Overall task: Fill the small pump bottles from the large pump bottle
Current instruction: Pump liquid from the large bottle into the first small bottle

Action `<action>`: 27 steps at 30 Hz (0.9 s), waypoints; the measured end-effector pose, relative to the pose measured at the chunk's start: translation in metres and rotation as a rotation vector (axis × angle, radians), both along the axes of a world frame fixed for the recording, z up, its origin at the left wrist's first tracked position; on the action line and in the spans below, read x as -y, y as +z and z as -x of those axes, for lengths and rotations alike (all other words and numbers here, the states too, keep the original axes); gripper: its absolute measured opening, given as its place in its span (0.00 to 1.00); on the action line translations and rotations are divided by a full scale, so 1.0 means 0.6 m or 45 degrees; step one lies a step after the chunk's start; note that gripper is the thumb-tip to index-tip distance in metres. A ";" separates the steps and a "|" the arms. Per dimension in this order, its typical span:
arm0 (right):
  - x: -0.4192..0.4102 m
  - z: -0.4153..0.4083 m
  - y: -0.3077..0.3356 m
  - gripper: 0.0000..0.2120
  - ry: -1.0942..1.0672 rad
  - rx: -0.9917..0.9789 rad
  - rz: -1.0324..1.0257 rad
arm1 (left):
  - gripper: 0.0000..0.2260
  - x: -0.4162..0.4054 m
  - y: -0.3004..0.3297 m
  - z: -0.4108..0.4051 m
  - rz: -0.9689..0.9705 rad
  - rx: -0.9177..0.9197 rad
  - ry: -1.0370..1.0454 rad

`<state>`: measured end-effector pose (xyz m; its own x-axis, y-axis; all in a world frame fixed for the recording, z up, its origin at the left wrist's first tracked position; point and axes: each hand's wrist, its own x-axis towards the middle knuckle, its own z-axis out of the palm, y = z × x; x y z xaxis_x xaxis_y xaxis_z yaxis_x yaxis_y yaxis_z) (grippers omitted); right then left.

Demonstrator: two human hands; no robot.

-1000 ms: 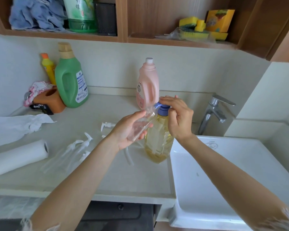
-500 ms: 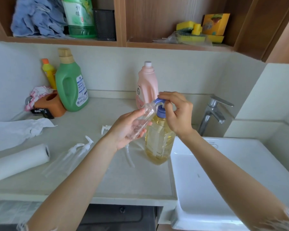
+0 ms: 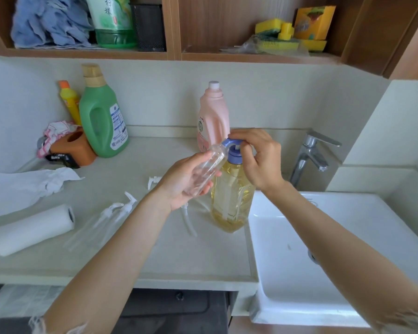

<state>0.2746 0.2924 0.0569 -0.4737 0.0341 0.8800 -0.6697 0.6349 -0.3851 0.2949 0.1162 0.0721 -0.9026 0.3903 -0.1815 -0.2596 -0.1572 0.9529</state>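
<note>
The large pump bottle (image 3: 232, 201), clear with yellow liquid and a blue pump head, stands on the counter beside the sink. My right hand (image 3: 258, 160) sits on top of the pump head, fingers curled over it. My left hand (image 3: 184, 184) grips a small clear bottle (image 3: 209, 168), tilted with its open mouth right under the blue nozzle. Two more small clear pump bottles (image 3: 101, 222) lie on the counter to the left. Loose white pump tops (image 3: 187, 218) lie near the big bottle's base.
A paper towel roll (image 3: 34, 230) and a crumpled tissue (image 3: 22, 186) lie at the left. Green (image 3: 101, 116), yellow (image 3: 69, 100) and pink (image 3: 214, 116) bottles stand by the wall. The white sink (image 3: 336, 261) and tap (image 3: 309, 155) are at the right. Shelves hang overhead.
My right hand shifted on the pump head, which dipped and now stands raised. The left hand keeps the small bottle at the nozzle.
</note>
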 end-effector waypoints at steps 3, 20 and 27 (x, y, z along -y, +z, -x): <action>-0.008 0.004 0.019 0.17 0.027 0.001 -0.052 | 0.12 0.001 0.008 0.004 0.029 -0.005 -0.004; 0.001 0.013 -0.029 0.16 0.048 -0.094 0.091 | 0.16 0.000 -0.003 0.005 0.034 0.059 -0.090; -0.010 0.012 0.017 0.20 0.087 0.024 0.063 | 0.17 -0.002 0.011 -0.001 0.015 0.046 -0.036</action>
<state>0.2671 0.2985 0.0674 -0.4931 0.0446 0.8688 -0.7033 0.5675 -0.4282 0.2957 0.1175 0.0788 -0.8838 0.4136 -0.2187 -0.2984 -0.1383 0.9444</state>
